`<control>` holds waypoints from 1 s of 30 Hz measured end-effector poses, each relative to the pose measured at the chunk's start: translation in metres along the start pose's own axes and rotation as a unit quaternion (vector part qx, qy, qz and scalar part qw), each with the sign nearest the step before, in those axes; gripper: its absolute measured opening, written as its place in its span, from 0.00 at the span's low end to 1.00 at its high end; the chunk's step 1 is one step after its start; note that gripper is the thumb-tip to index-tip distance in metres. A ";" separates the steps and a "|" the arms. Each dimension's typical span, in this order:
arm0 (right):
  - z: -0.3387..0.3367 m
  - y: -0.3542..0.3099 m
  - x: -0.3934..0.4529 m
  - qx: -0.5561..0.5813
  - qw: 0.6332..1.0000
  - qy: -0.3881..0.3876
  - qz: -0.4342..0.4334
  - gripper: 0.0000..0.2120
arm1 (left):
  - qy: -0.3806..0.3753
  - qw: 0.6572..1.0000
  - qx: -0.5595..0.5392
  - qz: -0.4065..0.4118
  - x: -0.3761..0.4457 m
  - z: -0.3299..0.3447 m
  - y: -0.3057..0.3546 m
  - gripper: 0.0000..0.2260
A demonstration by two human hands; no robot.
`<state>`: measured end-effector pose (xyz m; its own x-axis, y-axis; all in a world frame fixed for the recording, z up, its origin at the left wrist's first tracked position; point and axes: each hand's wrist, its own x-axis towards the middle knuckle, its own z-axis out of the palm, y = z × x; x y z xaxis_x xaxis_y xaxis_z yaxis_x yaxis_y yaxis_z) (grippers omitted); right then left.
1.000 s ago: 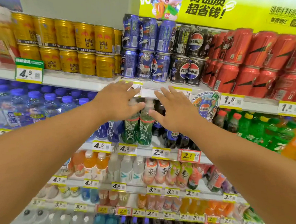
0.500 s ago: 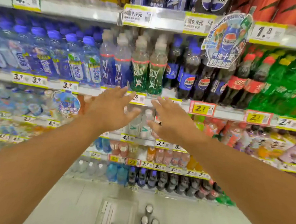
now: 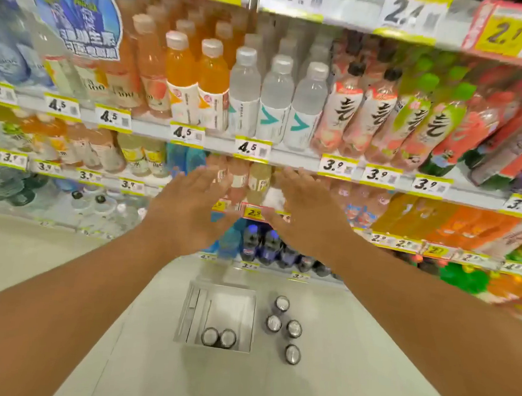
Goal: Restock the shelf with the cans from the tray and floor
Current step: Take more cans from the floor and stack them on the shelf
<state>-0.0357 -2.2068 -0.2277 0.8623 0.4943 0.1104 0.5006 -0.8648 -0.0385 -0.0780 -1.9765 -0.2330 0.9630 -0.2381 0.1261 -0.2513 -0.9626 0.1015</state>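
Note:
A clear tray sits on the pale floor in front of the shelf. Two upright cans stand in its near edge. Several more dark cans stand on the floor just right of the tray. My left hand and my right hand are stretched out side by side, palms down, fingers spread, both empty. They hover well above the cans, in front of the lower bottle shelves.
Drink shelves packed with bottles and yellow price tags fill the upper view. The lowest shelf edge runs just beyond the tray. Pale floor lies around the tray and cans.
My view has dropped from the top can shelf to the lower shelves and floor. Both hands stayed open and came down with it. The tray and floor cans have come into view.

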 end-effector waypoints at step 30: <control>0.608 -0.035 -0.101 0.079 0.969 -0.216 -0.086 0.38 | -0.174 0.983 0.046 0.030 -0.133 0.591 -0.092 0.35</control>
<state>-0.0934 -2.1729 -0.8410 0.6991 0.6510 -0.2956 0.6164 -0.7583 -0.2123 -0.1254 -1.9325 -0.8426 0.9257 -0.3086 -0.2186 -0.3133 -0.9495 0.0134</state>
